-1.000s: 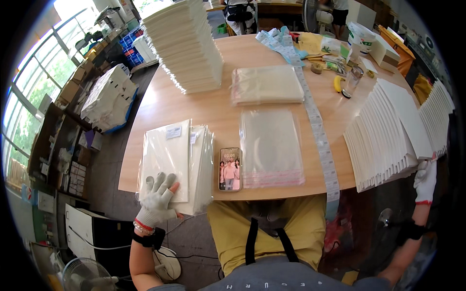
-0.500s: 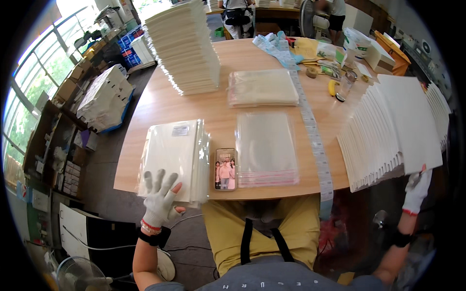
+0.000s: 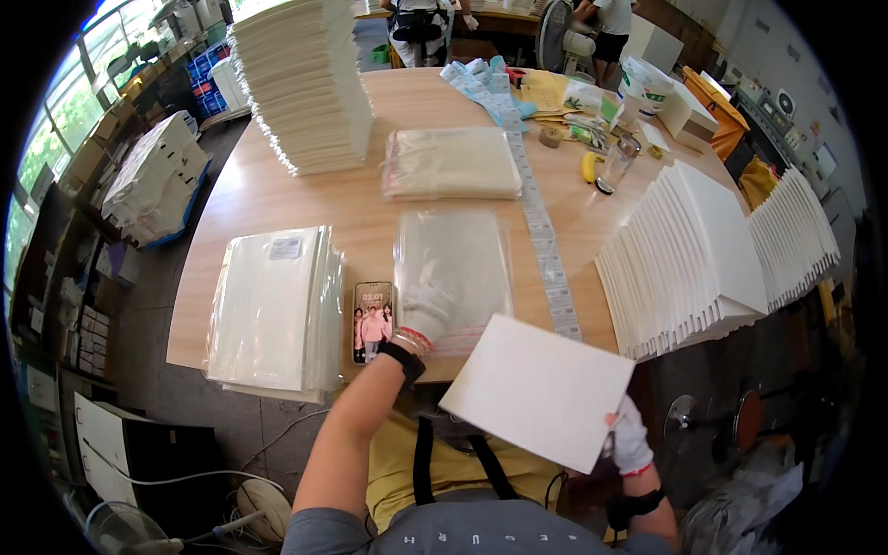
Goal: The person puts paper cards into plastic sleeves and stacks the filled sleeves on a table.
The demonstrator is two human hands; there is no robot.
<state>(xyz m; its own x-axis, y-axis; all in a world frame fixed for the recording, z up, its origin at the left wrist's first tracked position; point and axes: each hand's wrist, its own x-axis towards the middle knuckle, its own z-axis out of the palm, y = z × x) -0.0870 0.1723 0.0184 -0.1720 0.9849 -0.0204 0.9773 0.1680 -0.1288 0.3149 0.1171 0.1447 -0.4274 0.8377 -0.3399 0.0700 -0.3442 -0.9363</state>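
My right hand (image 3: 631,437), in a white glove with bare fingertips, grips the lower right corner of a white rectangular sheet, thick like a board or pad (image 3: 538,393). The sheet is tilted in front of the table's near edge, above my lap. My left hand (image 3: 428,311), gloved too, is over a pile of clear plastic bags (image 3: 453,250); its fingers are blurred against the plastic. Left of that hand lies a phone (image 3: 374,322) with a lit picture. Beyond it is a pile of white sheets in clear bags (image 3: 268,310), a small label on top.
A tall white stack (image 3: 301,88) stands at the back left. More plastic bags (image 3: 451,164) lie mid-table, beside a long label strip (image 3: 541,236). Fanned white sheets (image 3: 684,259) stand at the right edge. A glass bottle (image 3: 618,165) and a banana (image 3: 589,167) sit farther back.
My right hand has brought a white sheet from the right-hand stack toward my lap. My left hand has left the bagged pile and moved right to the plastic bags. The view has shifted right.
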